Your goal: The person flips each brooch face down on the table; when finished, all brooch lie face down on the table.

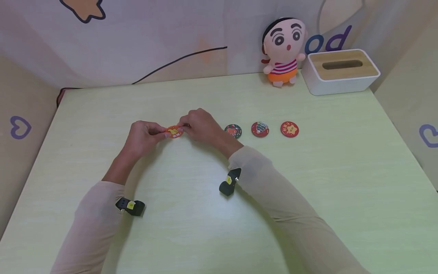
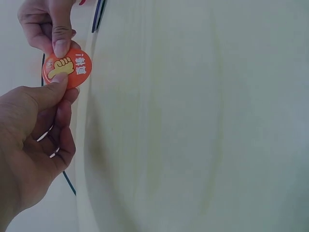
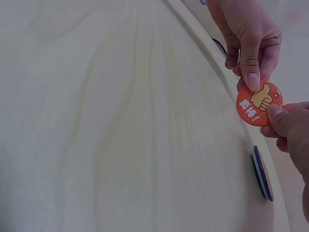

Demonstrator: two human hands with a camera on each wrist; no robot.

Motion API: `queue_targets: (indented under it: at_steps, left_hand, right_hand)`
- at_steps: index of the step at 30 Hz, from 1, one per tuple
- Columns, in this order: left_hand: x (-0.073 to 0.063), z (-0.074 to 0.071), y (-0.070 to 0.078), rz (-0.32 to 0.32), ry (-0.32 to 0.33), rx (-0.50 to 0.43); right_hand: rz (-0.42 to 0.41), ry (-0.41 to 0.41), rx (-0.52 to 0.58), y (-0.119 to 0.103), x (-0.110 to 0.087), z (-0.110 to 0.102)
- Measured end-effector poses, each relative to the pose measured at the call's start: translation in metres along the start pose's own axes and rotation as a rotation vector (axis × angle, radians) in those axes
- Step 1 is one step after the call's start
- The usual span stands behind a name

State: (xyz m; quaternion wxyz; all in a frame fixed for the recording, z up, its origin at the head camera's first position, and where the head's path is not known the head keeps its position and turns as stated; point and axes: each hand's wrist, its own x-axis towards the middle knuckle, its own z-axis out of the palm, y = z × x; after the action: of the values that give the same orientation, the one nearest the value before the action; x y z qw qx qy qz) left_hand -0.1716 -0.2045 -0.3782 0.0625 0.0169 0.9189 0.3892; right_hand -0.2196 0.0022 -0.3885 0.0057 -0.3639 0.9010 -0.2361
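Note:
Both hands hold one round orange-red badge [image 1: 174, 131] with a yellow thumbs-up and white lettering. My left hand [image 1: 143, 137] pinches its left edge between thumb and fingers, and my right hand [image 1: 200, 123] pinches the right edge. In the left wrist view the thumb of each hand lies on the printed face of the badge [image 2: 83, 67]. The same face shows in the right wrist view, tilted toward the camera. To the right lie a dark green and red badge [image 1: 233, 131], partly covered by the right wrist, a red badge with a tree-like print [image 1: 260, 129] and a red star badge [image 1: 289, 129].
A pale wood-grain table [image 1: 191, 236] lies under both arms. At its back edge stand a plush doll [image 1: 282, 53] and a white tissue box [image 1: 342, 72] with a wooden lid. A printed curtain [image 1: 154, 38] hangs behind. Small dark cameras sit on both sleeves.

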Motion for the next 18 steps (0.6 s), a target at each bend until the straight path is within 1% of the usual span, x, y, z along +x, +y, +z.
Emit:
queue_targets:
  at_steps: [3, 7, 10, 15, 18]
  left_hand:
    - [0.001, 0.0, -0.001, -0.002, -0.001, 0.001]
    - [0.0, -0.002, -0.004, -0.015, -0.021, -0.001]
    - [0.0, -0.003, -0.006, -0.024, -0.036, -0.016]
    - [0.003, -0.004, -0.01, -0.016, -0.024, -0.04]
    - [0.005, -0.005, -0.012, -0.014, -0.015, -0.048]
  right_hand:
    - [-0.011, -0.002, -0.048, 0.0, -0.001, 0.0]
    - [-0.026, -0.005, -0.107, -0.001, -0.003, -0.001]
    - [-0.027, -0.001, -0.112, -0.001, -0.004, -0.001]
    - [-0.015, -0.005, -0.097, 0.001, -0.005, -0.001]
    - [-0.01, -0.017, -0.069, 0.0, -0.005, -0.002]
